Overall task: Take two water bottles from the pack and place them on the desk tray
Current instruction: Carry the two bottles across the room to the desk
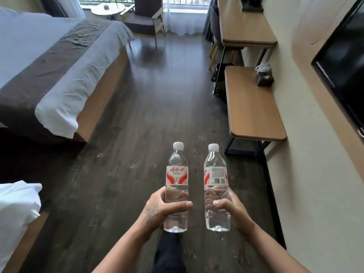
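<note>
I hold two clear water bottles with white caps and red-and-white labels upright over the dark wood floor. My left hand (159,207) grips the lower half of the left bottle (176,174). My right hand (232,209) grips the lower half of the right bottle (215,174), whose barcode faces me. The bottles stand side by side, a small gap between them. The desk (246,26) runs along the right wall further ahead, with a dark tray-like object (252,4) at its far end. The pack is not in view.
A low wooden bench (254,107) with a tissue box (265,78) stands against the right wall. A black TV (344,62) hangs above it. A bed (49,66) fills the left, another bed corner (17,209) lower left. An armchair (145,18) and round table (108,8) stand by the window.
</note>
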`<move>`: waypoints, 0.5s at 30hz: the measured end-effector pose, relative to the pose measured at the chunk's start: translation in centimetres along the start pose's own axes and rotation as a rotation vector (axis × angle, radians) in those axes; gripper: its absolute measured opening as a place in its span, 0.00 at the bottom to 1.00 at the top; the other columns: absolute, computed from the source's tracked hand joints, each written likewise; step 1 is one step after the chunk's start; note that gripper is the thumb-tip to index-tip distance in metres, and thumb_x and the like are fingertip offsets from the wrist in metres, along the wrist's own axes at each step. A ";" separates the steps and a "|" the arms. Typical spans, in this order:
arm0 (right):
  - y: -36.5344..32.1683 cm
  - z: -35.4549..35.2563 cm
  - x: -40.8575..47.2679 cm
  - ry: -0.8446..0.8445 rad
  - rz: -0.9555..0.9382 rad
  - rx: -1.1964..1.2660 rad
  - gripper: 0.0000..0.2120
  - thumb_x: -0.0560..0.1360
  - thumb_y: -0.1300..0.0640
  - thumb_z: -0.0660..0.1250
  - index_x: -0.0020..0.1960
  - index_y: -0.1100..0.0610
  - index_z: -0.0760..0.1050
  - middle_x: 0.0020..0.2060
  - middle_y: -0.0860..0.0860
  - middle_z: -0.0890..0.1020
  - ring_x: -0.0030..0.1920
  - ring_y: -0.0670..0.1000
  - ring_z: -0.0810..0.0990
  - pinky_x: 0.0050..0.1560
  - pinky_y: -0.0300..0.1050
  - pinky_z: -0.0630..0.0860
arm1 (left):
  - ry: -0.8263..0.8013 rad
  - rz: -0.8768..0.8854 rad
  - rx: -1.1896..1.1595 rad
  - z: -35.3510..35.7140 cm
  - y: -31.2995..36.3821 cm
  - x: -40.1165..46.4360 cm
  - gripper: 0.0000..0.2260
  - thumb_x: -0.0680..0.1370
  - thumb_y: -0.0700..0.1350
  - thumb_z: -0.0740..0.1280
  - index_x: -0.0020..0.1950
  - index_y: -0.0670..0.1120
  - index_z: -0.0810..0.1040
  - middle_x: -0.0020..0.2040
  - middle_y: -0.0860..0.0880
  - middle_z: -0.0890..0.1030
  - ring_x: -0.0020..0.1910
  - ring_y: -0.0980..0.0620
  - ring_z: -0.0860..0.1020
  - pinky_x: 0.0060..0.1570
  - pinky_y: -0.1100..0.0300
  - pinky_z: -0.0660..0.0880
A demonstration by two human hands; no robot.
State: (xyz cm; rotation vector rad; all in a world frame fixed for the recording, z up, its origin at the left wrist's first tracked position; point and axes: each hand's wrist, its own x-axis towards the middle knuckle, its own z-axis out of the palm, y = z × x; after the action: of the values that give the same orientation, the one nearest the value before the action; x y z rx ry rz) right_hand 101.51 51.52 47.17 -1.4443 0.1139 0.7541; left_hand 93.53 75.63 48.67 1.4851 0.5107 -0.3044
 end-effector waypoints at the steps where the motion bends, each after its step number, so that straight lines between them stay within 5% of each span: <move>1: -1.3 0.2 2.8 0.004 -0.002 -0.005 0.40 0.60 0.52 0.76 0.69 0.62 0.75 0.64 0.75 0.80 0.56 0.69 0.84 0.62 0.68 0.79 | -0.004 0.000 -0.001 -0.9 1.3 2.9 0.29 0.63 0.51 0.88 0.61 0.46 0.88 0.56 0.46 0.93 0.55 0.48 0.92 0.49 0.62 0.87; 6: -8.1 1.7 15.9 0.048 0.004 0.034 0.40 0.61 0.54 0.76 0.71 0.66 0.74 0.65 0.78 0.78 0.64 0.78 0.80 0.70 0.83 0.69 | -0.047 0.012 0.002 -5.8 8.3 16.5 0.25 0.64 0.50 0.89 0.59 0.50 0.89 0.56 0.47 0.93 0.56 0.49 0.92 0.50 0.62 0.86; 10: -14.2 2.9 25.2 0.059 -0.021 0.053 0.33 0.67 0.61 0.69 0.72 0.66 0.73 0.66 0.78 0.77 0.68 0.83 0.74 0.71 0.83 0.68 | -0.072 -0.002 0.025 -9.4 14.8 25.7 0.22 0.64 0.51 0.88 0.56 0.54 0.90 0.56 0.49 0.94 0.55 0.51 0.92 0.50 0.64 0.86; 15: -22.2 2.5 36.1 0.071 -0.032 0.048 0.37 0.64 0.58 0.73 0.73 0.64 0.73 0.67 0.74 0.80 0.68 0.78 0.78 0.72 0.79 0.71 | -0.087 -0.001 0.027 -12.3 21.7 37.3 0.27 0.64 0.52 0.89 0.61 0.49 0.88 0.57 0.47 0.93 0.58 0.45 0.92 0.55 0.56 0.88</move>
State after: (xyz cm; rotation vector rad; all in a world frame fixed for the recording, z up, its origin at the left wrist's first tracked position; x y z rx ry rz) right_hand 140.02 69.37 48.27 -1.4246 0.1619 0.6706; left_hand 134.61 93.71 48.64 1.4910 0.4394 -0.3762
